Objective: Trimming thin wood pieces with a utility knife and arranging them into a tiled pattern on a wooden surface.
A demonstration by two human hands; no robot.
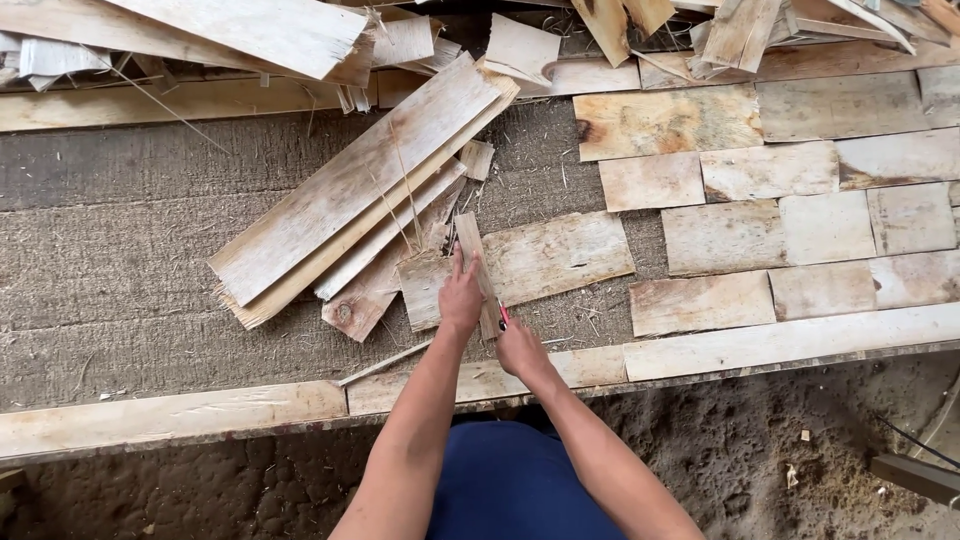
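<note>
My left hand (460,297) presses down on a narrow strip of thin wood veneer (472,250) that lies across a wider veneer sheet (555,255) on the rough grey work surface. Close beside it, my right hand (519,347) grips a small tool with a red handle (503,314), held against the strip's near end. The tool's tip is hidden by the hand and the strip.
A slanting stack of long veneer sheets (350,190) lies left of the hands. Rectangular veneer pieces (790,225) are laid flat in rows at right. A loose heap of scraps (300,35) fills the far edge. A wooden rail (200,410) runs along the near edge, with dirt floor below.
</note>
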